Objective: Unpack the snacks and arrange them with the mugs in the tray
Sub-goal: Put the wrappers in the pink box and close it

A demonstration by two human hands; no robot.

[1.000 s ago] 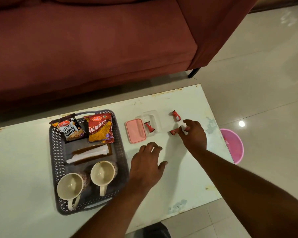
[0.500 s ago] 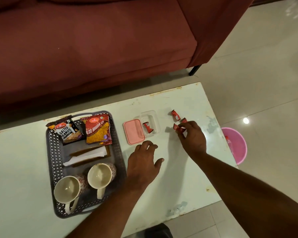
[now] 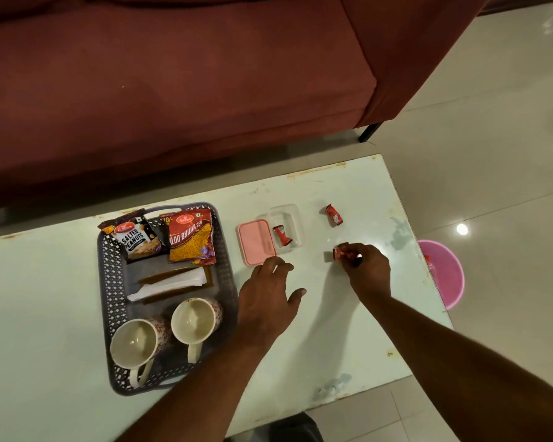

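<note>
Right hand point(image 3: 366, 266): fingers clamped on a red candy point(image 3: 341, 252). Left hand point(image 3: 268, 293): fingers apart, over the desk point(image 3: 348, 330) beside the tray point(image 3: 107, 282).

The dark packet point(image 3: 134, 238) reads "SALTED PEANUTS"; the red packet point(image 3: 191, 239) reads "ALOO BHUJIA SEV" and "10/-".

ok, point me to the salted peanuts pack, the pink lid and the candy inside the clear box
salted peanuts pack point(image 3: 136, 239): head view, on the printed front.
pink lid point(image 3: 255, 241): head view, middle of its flat top.
candy in the clear box point(image 3: 282, 235): head view, on the red wrapper's middle.
</note>
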